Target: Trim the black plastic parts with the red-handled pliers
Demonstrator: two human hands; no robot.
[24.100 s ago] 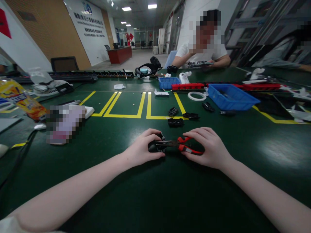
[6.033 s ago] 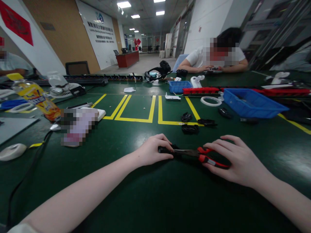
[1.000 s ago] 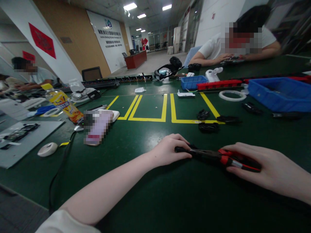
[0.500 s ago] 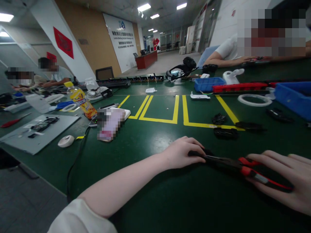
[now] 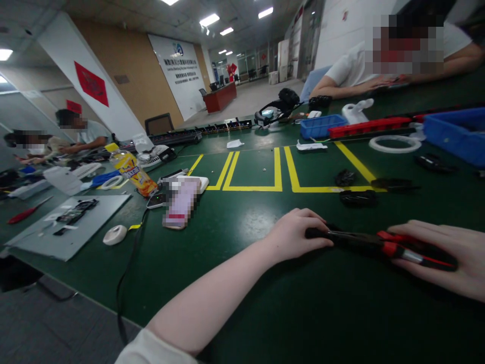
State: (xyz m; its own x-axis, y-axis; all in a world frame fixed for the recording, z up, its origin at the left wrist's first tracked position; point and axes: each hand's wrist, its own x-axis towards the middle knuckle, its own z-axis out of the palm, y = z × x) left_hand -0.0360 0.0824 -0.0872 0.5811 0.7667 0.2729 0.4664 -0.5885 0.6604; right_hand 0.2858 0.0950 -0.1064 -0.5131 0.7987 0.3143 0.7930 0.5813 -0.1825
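Note:
My left hand [image 5: 295,235] pinches a small black part [image 5: 315,233] between thumb and fingers, just above the green table [image 5: 235,308]. Its exact kind is hidden by the fingers. Long-nose pliers [image 5: 394,246] with red and black handles lie in my right hand [image 5: 454,242], their handles squeezed nearly together. The jaws point left and meet the black part at my left fingertips. Beyond the pliers, a black plastic piece [image 5: 358,198] and a crumpled-looking black piece [image 5: 344,177] rest by the yellow tape [image 5: 314,189].
A phone [image 5: 183,205], a drink bottle [image 5: 132,172] and a tape roll [image 5: 114,235] stand left. Further left, a grey board [image 5: 91,227] carries small parts. Blue bins [image 5: 450,139], a white ring [image 5: 394,144] and a red strip [image 5: 367,128] lie right. A person [image 5: 341,83] sits opposite.
The pliers' handles have come closer together as my right hand closed on them. The whole view has shifted slightly, and my left hand still pinches the black part.

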